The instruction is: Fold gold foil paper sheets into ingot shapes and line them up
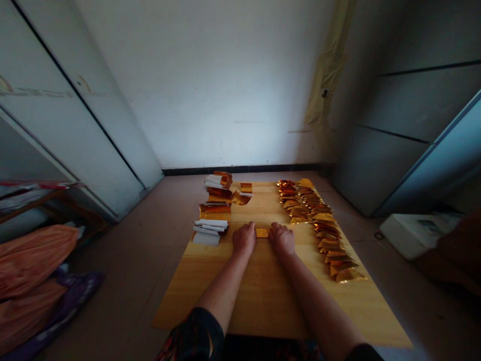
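"Where's the foil (262, 233)?"
"On the table (263, 296), between the left hand (244, 238) and the right hand (282, 239), in a short, narrow strip."
"And the grip?"
"Fingers curled in at both ends. Whether they pinch it or only press it down, I can't tell; the knuckles cover the ends."
"How would it handle?"
"Very light, I'd judge: thin, papery, a bit slick on the shiny side. It should crease readily and might tear if tugged. I'd take it by the ends, fingertips only."
"What else is hard to make out?"
"The thumbs and the foil's underside are hidden, and its layers are too small to count. The folded pieces (325, 218) on the right overlap, as do the sheets (215, 211) on the left. Both forearms run off the bottom edge."
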`<state>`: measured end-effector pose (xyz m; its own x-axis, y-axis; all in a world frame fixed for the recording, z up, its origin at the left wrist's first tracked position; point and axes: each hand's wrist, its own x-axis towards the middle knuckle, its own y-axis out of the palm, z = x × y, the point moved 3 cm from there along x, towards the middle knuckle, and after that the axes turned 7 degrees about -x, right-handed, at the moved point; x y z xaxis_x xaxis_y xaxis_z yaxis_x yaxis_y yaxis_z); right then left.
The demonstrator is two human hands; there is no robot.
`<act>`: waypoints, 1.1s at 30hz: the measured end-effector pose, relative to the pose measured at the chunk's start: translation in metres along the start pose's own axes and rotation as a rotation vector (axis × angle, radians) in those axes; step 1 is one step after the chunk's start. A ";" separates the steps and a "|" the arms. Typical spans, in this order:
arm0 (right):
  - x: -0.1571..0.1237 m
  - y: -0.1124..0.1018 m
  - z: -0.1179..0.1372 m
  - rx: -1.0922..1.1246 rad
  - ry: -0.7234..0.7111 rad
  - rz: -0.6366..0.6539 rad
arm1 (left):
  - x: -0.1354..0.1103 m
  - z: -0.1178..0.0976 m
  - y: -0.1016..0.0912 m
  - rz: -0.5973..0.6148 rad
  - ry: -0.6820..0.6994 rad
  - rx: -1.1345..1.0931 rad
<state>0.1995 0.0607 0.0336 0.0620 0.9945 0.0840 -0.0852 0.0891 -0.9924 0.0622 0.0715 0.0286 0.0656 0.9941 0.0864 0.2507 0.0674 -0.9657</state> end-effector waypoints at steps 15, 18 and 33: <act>0.001 0.003 -0.013 0.064 -0.048 -0.028 | -0.003 -0.003 -0.004 -0.075 0.117 -0.005; -0.001 -0.001 -0.011 0.075 -0.020 -0.012 | -0.002 0.001 -0.003 -0.041 0.134 -0.012; -0.008 -0.011 0.007 0.018 0.148 0.017 | -0.010 0.005 -0.007 -0.046 0.048 -0.117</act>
<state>0.1934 0.0519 0.0441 0.2061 0.9772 0.0513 -0.1052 0.0742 -0.9917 0.0550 0.0613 0.0333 0.0970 0.9847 0.1448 0.3652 0.1001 -0.9255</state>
